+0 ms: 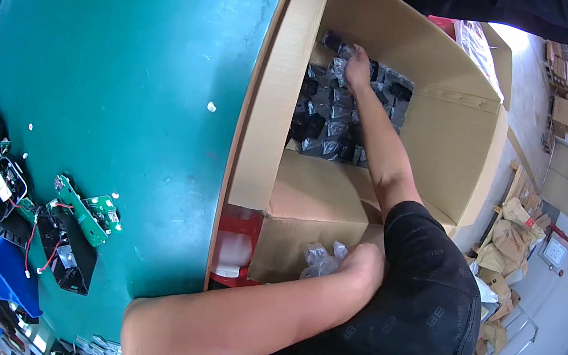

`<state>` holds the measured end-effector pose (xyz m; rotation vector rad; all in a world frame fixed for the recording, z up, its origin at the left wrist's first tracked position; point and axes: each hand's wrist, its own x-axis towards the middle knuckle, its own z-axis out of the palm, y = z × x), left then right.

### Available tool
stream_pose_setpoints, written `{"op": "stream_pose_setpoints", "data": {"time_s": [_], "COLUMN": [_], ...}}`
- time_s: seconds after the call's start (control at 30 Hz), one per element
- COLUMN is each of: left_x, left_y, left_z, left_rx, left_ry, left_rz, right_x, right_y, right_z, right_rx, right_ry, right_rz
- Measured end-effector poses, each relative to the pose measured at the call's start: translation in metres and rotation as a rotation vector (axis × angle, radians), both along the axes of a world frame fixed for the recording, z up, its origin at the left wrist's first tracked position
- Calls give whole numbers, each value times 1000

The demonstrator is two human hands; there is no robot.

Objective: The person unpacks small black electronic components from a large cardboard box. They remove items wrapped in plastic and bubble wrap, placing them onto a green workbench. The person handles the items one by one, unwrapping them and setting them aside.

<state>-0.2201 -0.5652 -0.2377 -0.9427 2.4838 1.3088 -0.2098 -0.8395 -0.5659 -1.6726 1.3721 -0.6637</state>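
Note:
My right hand [359, 70] reaches deep into a big cardboard box [449, 140]. Its fingers are closed on a small black part in a clear plastic bag [339, 45], near the box's far left corner. Below it, rows of similar black parts in clear bags [338, 112] cover the layer inside. My left arm is bent across my front, and my left hand [364, 261] is close to my body beside the near box flap. Clear plastic bags [321, 260] show right against this hand; its fingers are hidden, as is what the bags contain.
A green worktable [165, 86] runs along the left side of the box. On it lie opened black housings [68, 248], a green circuit board [84, 210] with red wires and a blue bin [5, 272]. Something red [239, 233] sits beside the near flap. Brown sacks [509, 241] are piled at right.

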Motion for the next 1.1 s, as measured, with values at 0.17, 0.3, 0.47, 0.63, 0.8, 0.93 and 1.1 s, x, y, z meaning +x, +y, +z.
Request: {"op": "stream_pose_setpoints", "data": {"time_s": [0.17, 0.3, 0.47, 0.63, 0.8, 0.93, 1.1], "left_x": [-4, 3, -9, 2, 1, 3, 6], "left_y": [2, 2, 6, 2, 4, 7, 7], "left_z": [-3, 1, -7, 0, 0, 4, 7], "left_rx": [-25, -44, -32, -42, -28, -120, -86], "left_ry": [-12, -32, 15, -15, 8, -20, -34], "left_rz": [-11, -8, 11, 4, 56, 81, 122], "right_x": [2, 20, -6, 0, -11, -1, 18], "right_y": [10, 28, 27, 39, 18, 11, -2], "right_z": [18, 57, 25, 4, 13, 35, 67], "right_rx": [523, 612, 611, 547, -74, -287, 645], "right_ry": [-457, -386, -271, -142, 466, 338, -871], "right_rz": [-147, -155, 21, 130, 315, 378, 89]}}
